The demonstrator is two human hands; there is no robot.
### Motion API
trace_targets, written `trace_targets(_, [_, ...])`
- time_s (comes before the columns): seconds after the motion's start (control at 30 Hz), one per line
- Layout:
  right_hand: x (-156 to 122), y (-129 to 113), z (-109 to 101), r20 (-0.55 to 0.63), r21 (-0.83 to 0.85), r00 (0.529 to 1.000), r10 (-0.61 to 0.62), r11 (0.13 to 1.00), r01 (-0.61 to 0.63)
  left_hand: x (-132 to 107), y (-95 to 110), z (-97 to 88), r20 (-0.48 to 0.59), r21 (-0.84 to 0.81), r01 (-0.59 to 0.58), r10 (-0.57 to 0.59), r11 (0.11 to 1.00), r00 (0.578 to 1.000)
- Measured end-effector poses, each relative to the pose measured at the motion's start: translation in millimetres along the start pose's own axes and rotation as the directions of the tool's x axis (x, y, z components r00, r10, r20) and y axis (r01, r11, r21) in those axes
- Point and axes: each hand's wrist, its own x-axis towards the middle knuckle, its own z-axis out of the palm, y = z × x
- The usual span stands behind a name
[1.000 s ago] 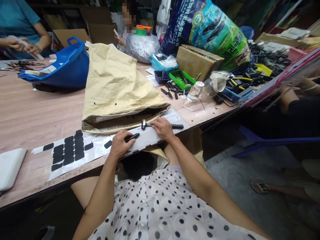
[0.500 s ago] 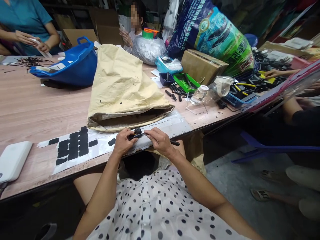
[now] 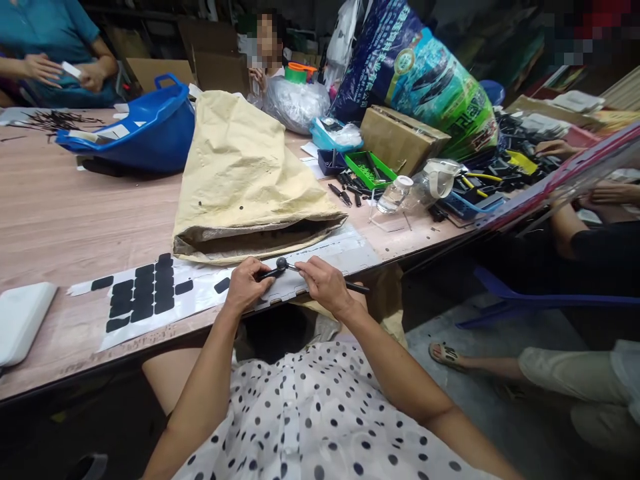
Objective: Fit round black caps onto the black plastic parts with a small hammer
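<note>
My left hand [image 3: 246, 285] pinches a small black part [image 3: 281, 264] with a rounded end, above the near table edge. In my right hand [image 3: 323, 281] is a thin metal-tipped tool with a black handle [image 3: 358, 288]; the handle sticks out past the wrist side. The tool's tip meets the rounded end or lies right beside it; I cannot tell which. Beneath both hands runs a white sheet [image 3: 200, 301], and black rounded stickers or pads [image 3: 145, 291] lie on it left of my left hand. A cream sack [image 3: 240, 167] lies just beyond, its mouth facing me.
A white box-like device [image 3: 24, 320] sits at the left. Farther back are a blue basin [image 3: 150, 127], a cardboard box [image 3: 400, 140], a green tray [image 3: 371, 168], a clear bottle [image 3: 395, 195] and a large printed bag [image 3: 425, 73]. Other people work at the far left and right.
My right hand and the tool have shifted slightly right, with more metal shaft showing. The black part's rounded end has turned a little. At the far left, a person's hands have moved apart.
</note>
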Motion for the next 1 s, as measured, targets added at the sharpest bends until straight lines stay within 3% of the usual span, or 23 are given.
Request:
trace_targets(0.23, [13, 24, -4, -0.058, -0.033, 0.998, 0.017, 0.999, -0.019, 0, 3, -1.0, 0.019, 0.052, 0.010, -0.011, 0.999, 1.000])
trace_targets(0.47, [37, 64, 4, 0.046, -0.232, 0.999, -0.020, 0.972, 0.030, 0, 3, -0.4, 0.056, 0.085, 0.009, -0.014, 0.996, 0.998])
trace_targets(0.67, [34, 67, 13, 0.032, -0.226, 0.999, 0.024, 0.974, -0.016, -2, 0, -1.2, 0.098, 0.066, -0.029, 0.023, 0.997, 0.995])
trace_targets(0.87, [33, 64, 12, 0.038, -0.231, 0.998, 0.048, 0.972, -0.038, -8, 5, -3.0, 0.074, 0.055, -0.156, 0.152, 0.986, 0.986])
trace_targets(1.0, [34, 62, 11, 0.046, -0.230, 0.997, 0.058, 0.972, -0.046, -40, 26, 4.4, 0.144, -0.039, -0.328, 0.330, 0.944, 0.933])
